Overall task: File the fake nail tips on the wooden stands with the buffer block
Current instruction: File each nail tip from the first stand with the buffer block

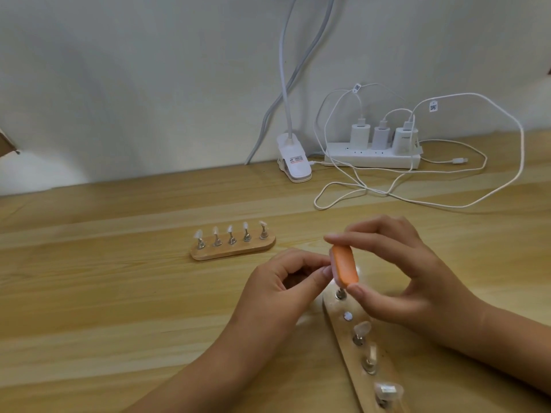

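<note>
Right hand grips the orange buffer block, forefinger on its top end, thumb under. Block stands over the far end of the near wooden stand, toward the table's front right edge.

Left hand: fingers curled, thumb and forefinger pinched at the block's left face; what they hold is hidden.

Second stand, five nail tips, mid-table.
</note>
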A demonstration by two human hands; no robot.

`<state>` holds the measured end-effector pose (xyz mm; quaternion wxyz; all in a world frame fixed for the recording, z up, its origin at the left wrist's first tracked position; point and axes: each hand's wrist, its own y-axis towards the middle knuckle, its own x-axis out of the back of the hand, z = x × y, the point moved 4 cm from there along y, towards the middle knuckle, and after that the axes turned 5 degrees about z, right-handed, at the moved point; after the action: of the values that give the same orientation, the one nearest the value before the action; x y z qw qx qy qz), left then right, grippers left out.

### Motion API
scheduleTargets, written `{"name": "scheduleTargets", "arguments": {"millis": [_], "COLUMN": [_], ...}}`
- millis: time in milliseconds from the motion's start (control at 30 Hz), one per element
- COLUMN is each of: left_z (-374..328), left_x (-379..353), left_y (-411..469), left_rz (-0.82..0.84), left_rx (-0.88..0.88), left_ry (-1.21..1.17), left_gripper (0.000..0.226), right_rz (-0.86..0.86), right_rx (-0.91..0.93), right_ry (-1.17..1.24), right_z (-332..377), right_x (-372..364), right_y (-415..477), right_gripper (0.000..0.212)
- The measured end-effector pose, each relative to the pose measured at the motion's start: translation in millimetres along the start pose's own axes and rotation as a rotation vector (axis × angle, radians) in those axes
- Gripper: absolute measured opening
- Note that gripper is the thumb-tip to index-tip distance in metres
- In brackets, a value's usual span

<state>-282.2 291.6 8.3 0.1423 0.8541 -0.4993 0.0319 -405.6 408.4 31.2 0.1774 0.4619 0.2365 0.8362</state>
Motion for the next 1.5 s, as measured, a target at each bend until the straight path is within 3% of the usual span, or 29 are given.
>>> {"name": "scheduleTargets", "arguments": {"millis": [167, 333, 467, 600, 733, 867, 1033, 1167, 1300, 1433, 1500], "left_z": [1, -1, 1, 1, 2, 1, -1, -1, -4, -4, -6], "left_x": [-2, -3, -3, -2, -1, -1, -3, -3, -5, -2, -3], "left_y": [-1, -1, -2, -3, -2, -2, -5, -5, -5, -5, -5], "left_rz": [0.013, 0.006, 0.003, -0.011, -0.022, -0.026, -0.016, -0.013, -0.008, -0.033, -0.023], "left_rx": [-0.044, -0.034, -0.031, -0.021, -0.028, -0.022, -0.048, -0.048, -0.07, -0.072, -0.101], "left_ry": [0.019, 0.006, 0.013, -0.007, -0.02, -0.022, 0.008, 0.016, 0.042, 0.053, 0.071], "left_gripper": [0.009, 0.008, 0.01, 0.009, 0.01, 0.013, 0.012, 0.012, 0.012, 0.017, 0.014], "right_rz": [0.029, -0.073, -0.007, -0.061, 0.009, -0.061, 0.016, -0.047, 0.018, -0.058, -0.04], "right_rx": [0.105, -0.062, 0.02, -0.094, 0.006, -0.126, 0.013, -0.134, -0.006, -0.165, -0.136], "right_ry": [-0.09, 0.038, -0.014, 0.068, 0.01, 0.111, 0.027, 0.141, 0.079, 0.222, 0.209], "right_z": [9, -1, 4, -5, 3, -7, 4, -7, 3, -9, -6], "right_x": [-2, 7, 0, 6, -2, 4, -3, 4, -2, 1, 3], "right_y": [-2, 2, -1, 3, -1, 3, -1, 2, -1, 3, 4], "right_gripper": [0.048, 0.042, 0.042, 0.04, 0.043, 0.041, 0.043, 0.042, 0.042, 0.038, 0.039]}}
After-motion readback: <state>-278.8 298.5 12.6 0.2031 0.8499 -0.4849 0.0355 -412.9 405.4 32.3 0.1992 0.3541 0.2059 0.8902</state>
